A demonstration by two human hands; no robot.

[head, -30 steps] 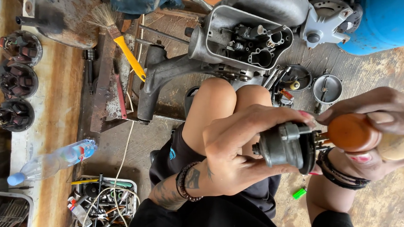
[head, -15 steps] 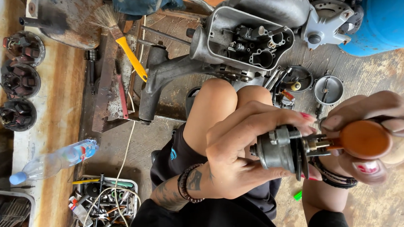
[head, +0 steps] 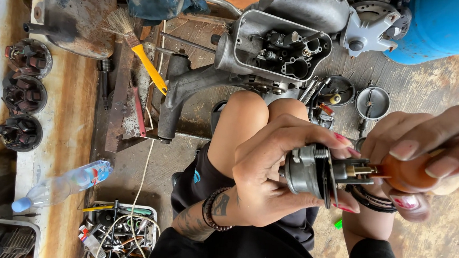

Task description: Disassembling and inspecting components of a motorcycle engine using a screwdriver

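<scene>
Bracing: left hand (head: pixel 269 168) gripped the round metal part (head: pixel 307 172), steadying it.
Driving: right hand (head: pixel 427 155) clenched the orange-handled screwdriver (head: pixel 402 173), its tip against the part's brass fitting (head: pixel 361 170).

Soft even daylight, sharp, faint shadows.

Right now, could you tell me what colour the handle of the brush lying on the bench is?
Yellow; the brush shows clearly in the head view.

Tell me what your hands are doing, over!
Left hand gripping round metal part. Right hand holding orange-handled screwdriver at its brass end. Nothing between them.
</scene>
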